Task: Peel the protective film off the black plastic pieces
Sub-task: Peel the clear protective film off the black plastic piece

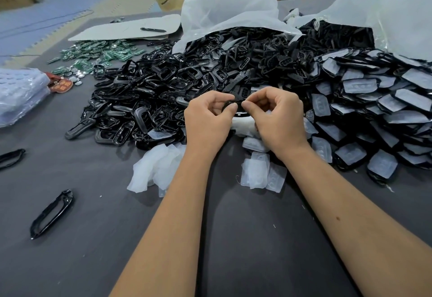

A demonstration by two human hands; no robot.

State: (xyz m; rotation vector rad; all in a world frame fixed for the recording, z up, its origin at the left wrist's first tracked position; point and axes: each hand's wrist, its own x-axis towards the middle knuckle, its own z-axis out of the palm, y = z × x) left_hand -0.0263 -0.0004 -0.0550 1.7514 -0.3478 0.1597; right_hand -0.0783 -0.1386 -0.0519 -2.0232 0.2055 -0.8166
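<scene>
Left hand: my left hand [208, 119] has thumb and curled fingers gripping one black plastic piece [230, 106], held up over the worktop [93, 214] between both hands.
Right hand: my right hand [275, 116] pinches thumb against forefinger at the piece's right edge; whether a film edge is already caught there I cannot tell, it is too small to see.
Film in hand: a crumpled white film [243, 124] shows just beneath the piece, between my palms; I cannot tell if it is attached to this piece.
Step in hand: I judge this as the start of a peel, with one hand steadying and the other working an edge loose.
Next move calls for: a firm hold on the left, then a pull away to the right, slow enough that the film does not tear.
Peeled film: loose clear pieces lie near my wrists, a heap [154, 168] to the left and flat ones [264, 175] to the right.
Bare pieces: a glossy black pile [152, 100] spreads far left of my hands.
Covered pieces: a stack still under film [374, 114] lies to the right, so much work remains.
Far: white bags [229, 9] spill more black parts.
</scene>
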